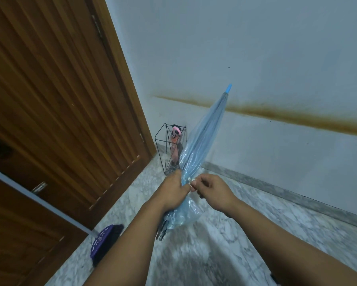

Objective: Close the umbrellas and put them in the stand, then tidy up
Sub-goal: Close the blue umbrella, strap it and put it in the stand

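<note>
A folded, see-through blue umbrella [204, 131] points up and to the right, its blue tip near the wall. My left hand [171, 190] is wrapped around its gathered canopy. My right hand [210, 188] pinches the small white snap strap at the same spot. Behind them, a black wire stand [163, 145] sits in the corner by the wall with a pinkish patterned umbrella [176, 141] standing in it.
A brown wooden door [60, 100] fills the left side. A purple broom head [103, 244] with black bristles lies on the marble floor [214, 244] at the lower left, its pale handle running up-left. The white wall has a brown stain stripe.
</note>
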